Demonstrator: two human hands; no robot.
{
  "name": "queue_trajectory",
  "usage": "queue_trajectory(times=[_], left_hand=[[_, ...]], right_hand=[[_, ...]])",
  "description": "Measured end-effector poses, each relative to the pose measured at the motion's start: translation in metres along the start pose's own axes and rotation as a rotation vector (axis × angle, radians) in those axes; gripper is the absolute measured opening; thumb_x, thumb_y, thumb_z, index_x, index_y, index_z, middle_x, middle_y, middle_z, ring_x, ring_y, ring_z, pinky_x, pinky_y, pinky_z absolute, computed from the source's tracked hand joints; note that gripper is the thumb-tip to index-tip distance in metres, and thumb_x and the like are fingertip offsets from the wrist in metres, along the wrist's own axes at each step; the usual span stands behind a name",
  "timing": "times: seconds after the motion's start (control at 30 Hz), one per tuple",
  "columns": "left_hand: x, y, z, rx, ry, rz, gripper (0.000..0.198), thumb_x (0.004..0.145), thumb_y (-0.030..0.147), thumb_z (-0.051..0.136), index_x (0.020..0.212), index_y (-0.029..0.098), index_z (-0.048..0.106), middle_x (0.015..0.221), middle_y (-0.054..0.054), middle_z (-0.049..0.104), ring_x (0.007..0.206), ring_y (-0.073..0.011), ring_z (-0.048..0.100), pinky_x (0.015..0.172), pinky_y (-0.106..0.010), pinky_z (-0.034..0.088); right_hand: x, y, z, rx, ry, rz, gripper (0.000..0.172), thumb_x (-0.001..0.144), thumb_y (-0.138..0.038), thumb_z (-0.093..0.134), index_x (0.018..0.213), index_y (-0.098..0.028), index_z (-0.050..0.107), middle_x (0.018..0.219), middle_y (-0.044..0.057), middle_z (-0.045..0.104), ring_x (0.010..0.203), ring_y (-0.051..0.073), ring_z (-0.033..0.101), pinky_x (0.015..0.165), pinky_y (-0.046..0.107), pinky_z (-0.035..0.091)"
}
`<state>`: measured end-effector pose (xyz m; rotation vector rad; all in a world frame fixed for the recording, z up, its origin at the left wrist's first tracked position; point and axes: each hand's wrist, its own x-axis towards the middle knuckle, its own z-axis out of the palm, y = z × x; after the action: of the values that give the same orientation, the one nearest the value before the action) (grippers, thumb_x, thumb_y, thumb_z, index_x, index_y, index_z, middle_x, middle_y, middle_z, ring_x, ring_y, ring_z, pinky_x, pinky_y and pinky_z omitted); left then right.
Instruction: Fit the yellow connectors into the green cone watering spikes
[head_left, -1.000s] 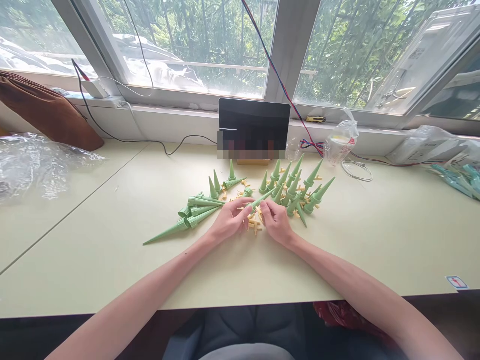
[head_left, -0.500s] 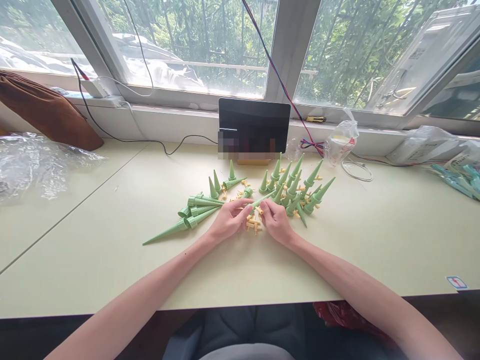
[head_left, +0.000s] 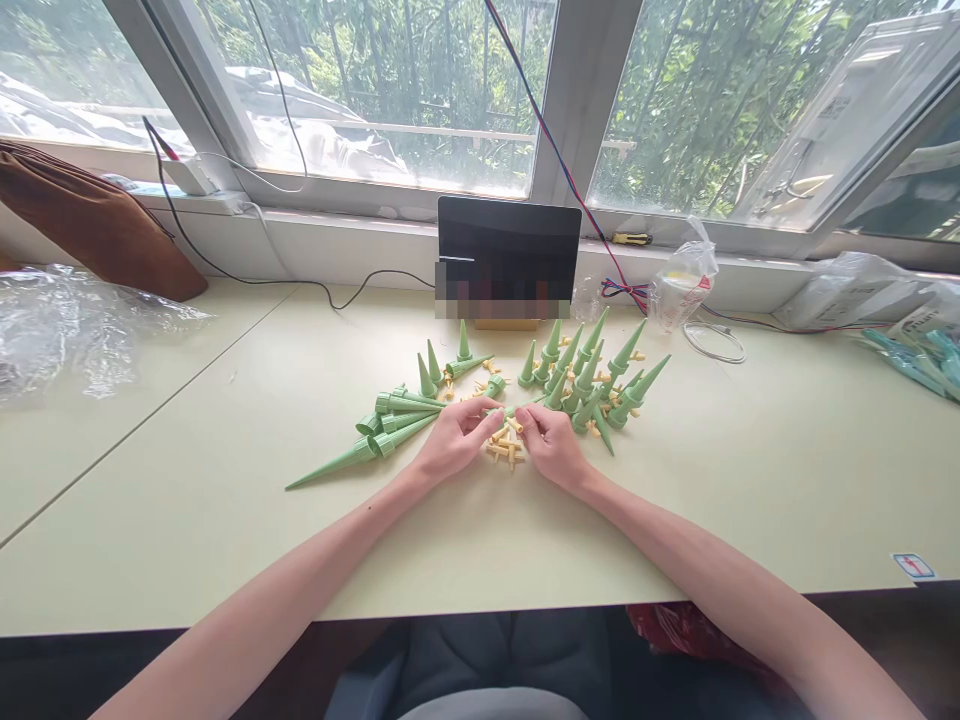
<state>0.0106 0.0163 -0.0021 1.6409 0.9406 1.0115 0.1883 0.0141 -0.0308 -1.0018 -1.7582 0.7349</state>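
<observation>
My left hand (head_left: 459,436) is closed on a green plant watering spike (head_left: 510,412), mostly hidden by the fingers. My right hand (head_left: 552,440) pinches a small yellow plastic valve (head_left: 514,425) against the spike's side; whether it sits in the spike cannot be made out. Loose yellow valves (head_left: 507,453) lie in a small heap just below, between the hands. Several green spikes (head_left: 409,435) lie on their sides by my left hand. To the right, a group of upright spikes (head_left: 589,375) carries yellow valves.
A dark-screened tablet (head_left: 510,245) stands behind the spikes. Clear plastic wrap (head_left: 90,330) and a brown bag (head_left: 90,220) are at the left. A cup in a plastic bag (head_left: 681,285), a coiled white cable (head_left: 716,342) and more plastic bags (head_left: 847,285) lie at the right.
The spike between my hands has turned, and its long tip no longer shows pointing up to the right. Both hands have stayed almost in place, still closed.
</observation>
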Motion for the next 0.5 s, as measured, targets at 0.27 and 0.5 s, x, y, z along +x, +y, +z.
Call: queue_trajectory(times=[0.27,0.5], left_hand=[[-0.0010,0.0010,-0.0036,0.091,0.012,0.016,0.030,0.088,0.043,0.060,0.090,0.014,0.068,0.063,0.002,0.051,0.053,-0.0087,0.040,0.048,-0.021,0.029],[-0.0011,-0.0048,-0.0015,0.075,0.004,0.013,0.029,0.089,0.041,0.060,0.104,0.016,0.064,0.066,0.002,0.050,0.051,-0.0084,0.041,0.045,-0.020,0.030]], right_hand=[[0.0000,-0.0033,0.0009,-0.043,-0.027,-0.047,0.043,0.099,-0.045,0.040,0.064,-0.021,0.037,0.056,-0.004,0.040,0.051,0.010,0.032,0.051,0.026,0.027],[0.0001,0.0008,0.0010,-0.052,-0.002,-0.022,0.044,0.099,-0.050,0.037,0.066,-0.021,0.036,0.056,-0.004,0.037,0.051,0.010,0.032,0.051,0.026,0.028]])
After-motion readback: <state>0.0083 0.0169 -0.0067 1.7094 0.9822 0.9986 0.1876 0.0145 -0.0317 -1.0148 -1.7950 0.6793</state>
